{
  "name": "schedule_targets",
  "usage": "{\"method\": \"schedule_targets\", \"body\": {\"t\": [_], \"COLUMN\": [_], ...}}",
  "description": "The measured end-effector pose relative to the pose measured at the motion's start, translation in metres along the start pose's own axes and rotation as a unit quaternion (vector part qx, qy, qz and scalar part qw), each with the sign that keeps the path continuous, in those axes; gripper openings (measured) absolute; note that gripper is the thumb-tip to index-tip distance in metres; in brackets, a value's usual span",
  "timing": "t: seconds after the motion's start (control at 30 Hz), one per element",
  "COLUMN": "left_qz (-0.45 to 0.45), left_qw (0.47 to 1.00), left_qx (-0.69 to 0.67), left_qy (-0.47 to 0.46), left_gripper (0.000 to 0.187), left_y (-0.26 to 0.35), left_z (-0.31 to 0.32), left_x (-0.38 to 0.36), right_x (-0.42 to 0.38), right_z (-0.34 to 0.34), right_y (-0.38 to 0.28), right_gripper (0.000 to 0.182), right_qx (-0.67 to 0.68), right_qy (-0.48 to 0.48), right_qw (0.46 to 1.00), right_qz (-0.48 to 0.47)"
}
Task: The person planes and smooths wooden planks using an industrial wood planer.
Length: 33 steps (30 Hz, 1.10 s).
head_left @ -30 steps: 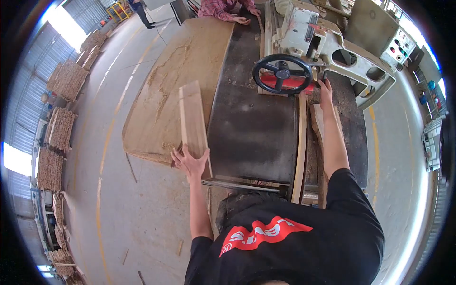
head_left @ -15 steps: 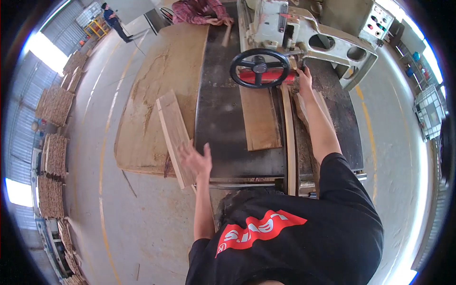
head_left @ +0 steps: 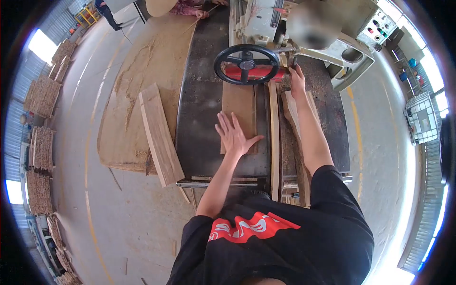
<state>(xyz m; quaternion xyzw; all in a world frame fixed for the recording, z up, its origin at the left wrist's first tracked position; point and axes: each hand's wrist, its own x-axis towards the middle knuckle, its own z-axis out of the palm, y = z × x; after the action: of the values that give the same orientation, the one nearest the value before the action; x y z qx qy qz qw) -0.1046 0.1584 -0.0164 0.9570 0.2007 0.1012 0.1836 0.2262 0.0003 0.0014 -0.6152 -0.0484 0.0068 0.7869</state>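
Observation:
My left hand (head_left: 234,137) lies with fingers spread over a flat wooden board (head_left: 237,97) on the dark machine table (head_left: 202,99). The board's far end runs under a red bar (head_left: 281,74) beneath a black handwheel (head_left: 246,64). My right hand (head_left: 297,81) is closed around a dark lever (head_left: 294,61) right of the wheel; some of its fingers are hidden. A long narrow wood strip (head_left: 274,137) runs along the board's right side. Beyond it, rough-edged timber (head_left: 295,126) lies under my right forearm.
Another board (head_left: 161,135) rests aslant on the sawdust-covered wooden side table (head_left: 128,95), overhanging its near edge. A co-worker's hand (head_left: 203,14) holds a thin strip at the far end. Another person (head_left: 110,16) stands far left. Stacked timber (head_left: 42,97) lines the left wall.
My left hand has moved right, from beside the slanted board onto the board under the wheel. My right hand stays at the lever. The view has shifted, and the co-worker's head now shows.

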Motion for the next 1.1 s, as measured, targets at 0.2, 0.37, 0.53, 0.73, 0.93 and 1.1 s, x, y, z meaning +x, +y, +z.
{"method": "schedule_targets", "body": {"t": [0.2,0.37,0.53,0.73,0.93,1.1], "left_qz": [0.026,0.036,-0.001,-0.084,-0.166,-0.190], "left_qw": [0.998,0.999,0.999,0.996,0.984,0.979], "left_qx": [0.038,0.020,0.039,0.028,0.022,0.027], "left_qy": [-0.049,-0.011,-0.003,0.024,0.067,0.073], "left_gripper": [0.149,0.146,0.146,0.146,0.142,0.141], "left_y": [-0.059,-0.072,-0.079,-0.093,-0.108,-0.116], "left_z": [-0.032,-0.044,-0.069,-0.076,-0.083,-0.086], "left_x": [-0.035,-0.094,-0.143,-0.178,-0.181,-0.175], "right_x": [-0.005,-0.001,0.004,0.018,0.013,0.017], "right_z": [0.004,0.004,-0.001,-0.007,-0.005,-0.007], "right_y": [-0.004,0.000,0.003,0.008,0.004,0.007], "right_gripper": [0.050,0.052,0.050,0.044,0.048,0.043], "right_qx": [0.010,-0.003,0.011,0.040,0.036,0.037], "right_qy": [-0.003,-0.003,-0.012,0.002,-0.005,0.010], "right_qw": [1.000,1.000,1.000,0.999,0.999,0.999], "right_qz": [-0.027,-0.024,-0.013,0.014,0.028,0.032]}}
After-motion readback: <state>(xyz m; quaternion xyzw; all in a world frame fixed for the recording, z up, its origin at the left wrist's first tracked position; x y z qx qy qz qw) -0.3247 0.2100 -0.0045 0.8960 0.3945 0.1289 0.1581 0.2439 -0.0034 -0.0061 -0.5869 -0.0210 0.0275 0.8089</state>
